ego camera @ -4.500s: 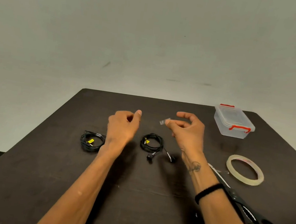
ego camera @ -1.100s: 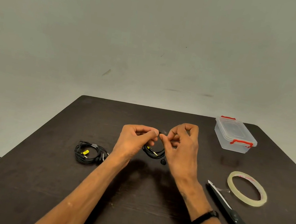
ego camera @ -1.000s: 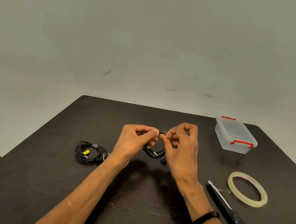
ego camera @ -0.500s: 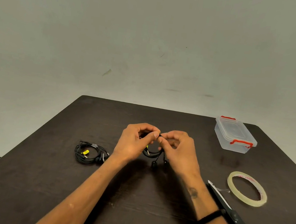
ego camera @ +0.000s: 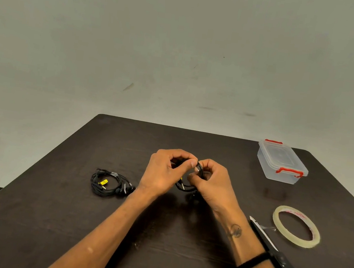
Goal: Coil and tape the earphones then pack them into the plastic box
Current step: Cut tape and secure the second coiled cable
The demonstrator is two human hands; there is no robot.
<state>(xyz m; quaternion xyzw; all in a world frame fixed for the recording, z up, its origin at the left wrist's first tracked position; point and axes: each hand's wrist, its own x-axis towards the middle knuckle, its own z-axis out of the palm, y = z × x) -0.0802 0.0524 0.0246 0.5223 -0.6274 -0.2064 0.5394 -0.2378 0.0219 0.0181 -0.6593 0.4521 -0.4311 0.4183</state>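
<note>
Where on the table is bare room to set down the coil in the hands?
Bare patches: the far strip of the table behind both hands, left of the plastic box, and the near part between the forearms. Crowded: the right side, with the tape roll and the scissors.

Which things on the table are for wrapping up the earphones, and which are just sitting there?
For the job:
- black coiled earphones, pinched by left hand and right hand
- second black earphone coil with yellow tag
- clear tape roll
- black scissors
- clear plastic box with red clips, lid on

Just there:
- dark brown table
- black wristband
</note>
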